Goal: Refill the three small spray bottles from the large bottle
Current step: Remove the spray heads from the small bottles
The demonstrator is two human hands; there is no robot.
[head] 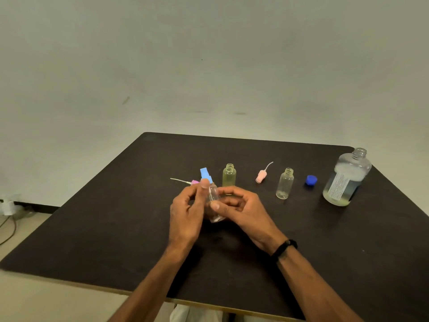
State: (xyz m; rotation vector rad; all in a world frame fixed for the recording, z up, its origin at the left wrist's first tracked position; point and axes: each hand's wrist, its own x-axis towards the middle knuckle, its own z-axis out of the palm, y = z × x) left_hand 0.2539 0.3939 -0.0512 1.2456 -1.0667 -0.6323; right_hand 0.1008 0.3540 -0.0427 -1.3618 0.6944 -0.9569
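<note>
Step in hand: you're working the blue spray head [206,175] at the neck of the clear small bottle [214,201] held mid-table. Can't tell from this view whether it's coming off or going on.

Your left hand [186,212] has thumb and fingertips pinched on the spray head, fingers curled. Your right hand [241,205] is curled round the bottle body, thumb across the front.

To do it well: keep the bottle upright in the right hand, turn only the head with the left, and draw the dip tube straight along the neck so it doesn't kink or flick drops. Hold the body lightly; thin plastic, a squeeze could push liquid out.

Left to right on the table [92,228]:
- pink-purple spray head [193,181] with its tube lying flat, just behind your left hand.
- held bottle: looks near empty, hard to be sure through the fingers.
- open small bottle [229,176], upright, yellowish liquid, looks full nearly to the shoulder.
- pale pink spray head [261,175] lying loose, tube pointing toward the far edge.
- second open small bottle [285,184], upright, appears empty.
- blue cap [311,180], off.
- large bottle [347,178] near the right edge, uncapped, roughly half full, foam on top, label facing you.

So I'd say one filled, two to go.
</note>
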